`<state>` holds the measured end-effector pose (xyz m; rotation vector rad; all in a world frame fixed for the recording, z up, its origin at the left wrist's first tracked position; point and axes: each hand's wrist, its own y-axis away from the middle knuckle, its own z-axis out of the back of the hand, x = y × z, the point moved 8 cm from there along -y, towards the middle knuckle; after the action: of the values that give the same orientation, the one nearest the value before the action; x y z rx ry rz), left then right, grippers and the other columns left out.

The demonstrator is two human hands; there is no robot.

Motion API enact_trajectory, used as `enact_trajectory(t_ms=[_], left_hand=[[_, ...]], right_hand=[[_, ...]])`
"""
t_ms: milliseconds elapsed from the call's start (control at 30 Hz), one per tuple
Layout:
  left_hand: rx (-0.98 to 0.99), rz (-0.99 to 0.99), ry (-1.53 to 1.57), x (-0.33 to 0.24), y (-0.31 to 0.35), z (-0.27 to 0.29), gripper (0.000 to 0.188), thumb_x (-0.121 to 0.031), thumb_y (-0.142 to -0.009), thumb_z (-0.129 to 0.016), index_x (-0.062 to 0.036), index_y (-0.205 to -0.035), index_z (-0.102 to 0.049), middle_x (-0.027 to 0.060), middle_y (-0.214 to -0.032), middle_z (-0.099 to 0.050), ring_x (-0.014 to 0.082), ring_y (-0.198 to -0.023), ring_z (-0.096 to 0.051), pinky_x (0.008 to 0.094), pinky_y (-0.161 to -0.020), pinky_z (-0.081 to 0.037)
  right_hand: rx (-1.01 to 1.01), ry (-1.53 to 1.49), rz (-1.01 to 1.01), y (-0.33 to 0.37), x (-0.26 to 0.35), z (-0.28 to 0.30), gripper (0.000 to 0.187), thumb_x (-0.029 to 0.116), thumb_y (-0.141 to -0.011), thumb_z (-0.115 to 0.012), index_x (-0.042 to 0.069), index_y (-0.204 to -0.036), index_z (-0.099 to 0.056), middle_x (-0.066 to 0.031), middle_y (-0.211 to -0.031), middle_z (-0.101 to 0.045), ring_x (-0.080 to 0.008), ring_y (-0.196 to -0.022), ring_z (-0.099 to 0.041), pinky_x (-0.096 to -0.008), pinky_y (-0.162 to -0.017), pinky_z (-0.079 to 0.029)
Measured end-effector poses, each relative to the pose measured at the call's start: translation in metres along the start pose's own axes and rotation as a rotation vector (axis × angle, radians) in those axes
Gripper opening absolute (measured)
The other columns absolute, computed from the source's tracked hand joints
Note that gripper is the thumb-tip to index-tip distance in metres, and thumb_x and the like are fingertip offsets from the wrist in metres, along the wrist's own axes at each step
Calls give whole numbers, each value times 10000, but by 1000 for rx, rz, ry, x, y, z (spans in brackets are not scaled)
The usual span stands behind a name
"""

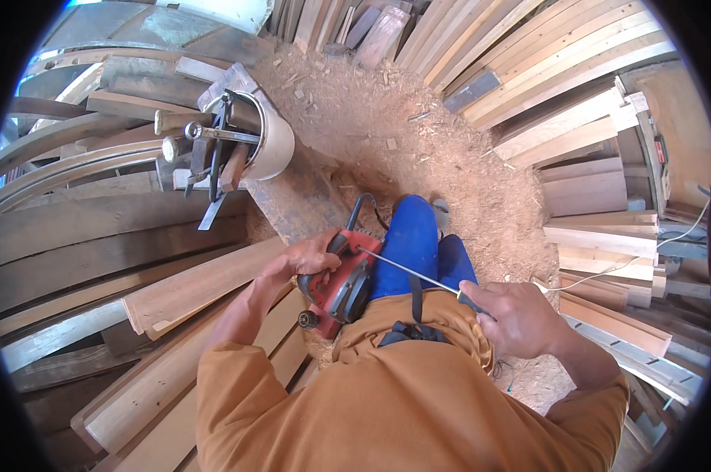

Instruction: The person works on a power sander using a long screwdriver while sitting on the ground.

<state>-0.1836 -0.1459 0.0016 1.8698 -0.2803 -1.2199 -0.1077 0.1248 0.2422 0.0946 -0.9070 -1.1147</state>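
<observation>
A red and black electric hand planer (pixel 341 282) rests against my left thigh, tilted on its side. My left hand (pixel 311 256) is closed round its black handle. In my right hand (pixel 520 316) is a long-shafted screwdriver (pixel 410 271), gripped by its dark handle. Its shaft crosses above my lap, and the tip meets the planer's red housing near the handle. A black cord rises from the planer's far end and curves down beside my knee.
Ahead to the left, a white bucket (pixel 278 141) of hand tools stands on a wooden plank (pixel 296 197). Stacked boards (pixel 206 279) line the left side, more timber (pixel 556 63) the far right. Wood shavings (pixel 493 204) cover the floor. A pale cable (pixel 607 271) hangs at right.
</observation>
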Motion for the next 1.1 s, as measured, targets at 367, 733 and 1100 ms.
enact_trajectory(t_ms=[367,733,1100], left_hand=[[35,-14,58,4,0,0,588,-73,-815,-621,-47,-1387,-488,106,-870,-653,194,-618,-692,352,-576,-581],[8,-48,-4,3,-2,0,529,-86,-835,-625,-28,-1343,-488,98,-833,-667,184,-622,-694,339,-570,-565],[-21,-1,-192,5,-6,4,635,-168,-859,-651,-28,-1448,-459,179,-1013,-699,300,-809,-744,417,-730,-597]], right_hand=[[-323,64,144,-2,-6,20,384,136,-952,-633,-9,-1308,-636,-157,-1028,-695,-257,-691,-707,-348,-603,-573],[54,-487,-87,1,-32,-17,545,223,-954,-618,-120,-1373,-549,-298,-1156,-701,-383,-999,-717,-491,-904,-559],[-193,345,163,1,17,12,470,114,-773,-735,26,-1233,-686,-104,-885,-620,-311,-693,-647,-426,-602,-520]])
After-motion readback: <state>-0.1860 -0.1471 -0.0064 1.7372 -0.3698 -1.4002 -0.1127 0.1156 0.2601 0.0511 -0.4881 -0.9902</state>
